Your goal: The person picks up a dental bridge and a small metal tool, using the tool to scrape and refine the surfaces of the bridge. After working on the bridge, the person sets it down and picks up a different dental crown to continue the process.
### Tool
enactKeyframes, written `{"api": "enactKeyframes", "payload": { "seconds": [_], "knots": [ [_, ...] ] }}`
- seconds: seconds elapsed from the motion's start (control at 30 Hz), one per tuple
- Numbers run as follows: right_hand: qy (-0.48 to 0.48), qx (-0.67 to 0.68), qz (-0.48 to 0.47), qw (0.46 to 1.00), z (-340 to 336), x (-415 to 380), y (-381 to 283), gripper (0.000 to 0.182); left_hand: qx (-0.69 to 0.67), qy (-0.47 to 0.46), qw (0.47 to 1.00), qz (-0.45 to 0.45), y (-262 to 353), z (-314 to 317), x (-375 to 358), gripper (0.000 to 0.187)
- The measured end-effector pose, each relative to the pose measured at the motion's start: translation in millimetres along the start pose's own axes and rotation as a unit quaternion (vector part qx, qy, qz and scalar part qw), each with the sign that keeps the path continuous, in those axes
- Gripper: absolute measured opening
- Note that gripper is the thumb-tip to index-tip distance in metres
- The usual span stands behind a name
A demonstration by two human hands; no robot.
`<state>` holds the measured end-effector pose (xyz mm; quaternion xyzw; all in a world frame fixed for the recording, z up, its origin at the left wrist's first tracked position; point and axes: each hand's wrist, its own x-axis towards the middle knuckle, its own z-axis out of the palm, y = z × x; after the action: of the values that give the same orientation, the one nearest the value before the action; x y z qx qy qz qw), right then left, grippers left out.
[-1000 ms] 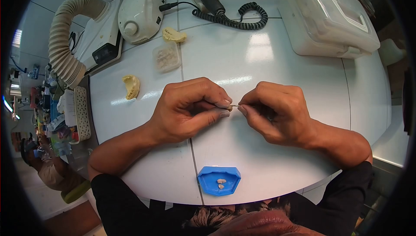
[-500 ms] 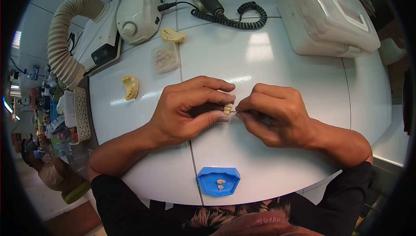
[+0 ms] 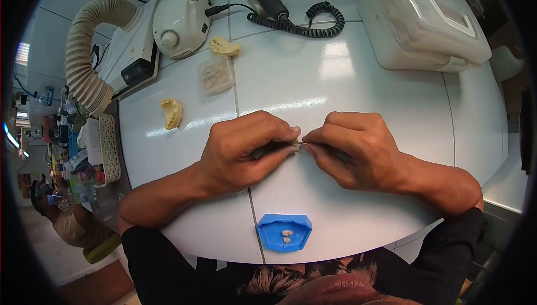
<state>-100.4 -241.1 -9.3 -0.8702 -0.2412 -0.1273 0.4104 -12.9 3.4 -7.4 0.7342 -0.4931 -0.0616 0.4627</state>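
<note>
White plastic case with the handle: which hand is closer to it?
Right. The right hand is apart from the white plastic case, nearer the person and to its left. The left hand is farther left, beyond the right.

The table here has a glossy white tiled top (image 3: 386, 92) crossed by thin dark joints, with a curved near edge. Close to that edge sits a blue tray (image 3: 263, 241). Over on the left I can see a yellow dental cast (image 3: 174, 116); farther back, a small clear container (image 3: 224, 85) with a second yellow cast (image 3: 226, 47) just behind it. Beyond stands a white control box (image 3: 182, 22), a black coiled cord (image 3: 327, 32) lies mid-back, and a translucent lidded case (image 3: 419, 42) fills the far right.
</note>
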Motion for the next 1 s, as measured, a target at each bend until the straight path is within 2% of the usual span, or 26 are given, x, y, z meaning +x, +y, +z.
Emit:
{"api": "enactKeyframes", "payload": {
  "seconds": [0.3,0.4,1.0],
  "knots": [
    [-0.001,-0.005,-0.023,1.0,-0.1,-0.1,-0.6,0.014,-0.017,-0.03,0.998,-0.044,4.1,-3.2,-0.4,0.027],
    [-0.013,-0.005,-0.019,1.0,-2.7,0.8,-1.8,0.014,-0.019,-0.024,0.999,-0.021,-0.2,-1.0,-1.9,0.027],
    [0.011,-0.009,-0.019,1.0,1.1,-2.0,-1.3,0.015,-0.014,-0.051,0.997,-0.054,3.3,-0.9,0.9,0.026]
  ]
}}
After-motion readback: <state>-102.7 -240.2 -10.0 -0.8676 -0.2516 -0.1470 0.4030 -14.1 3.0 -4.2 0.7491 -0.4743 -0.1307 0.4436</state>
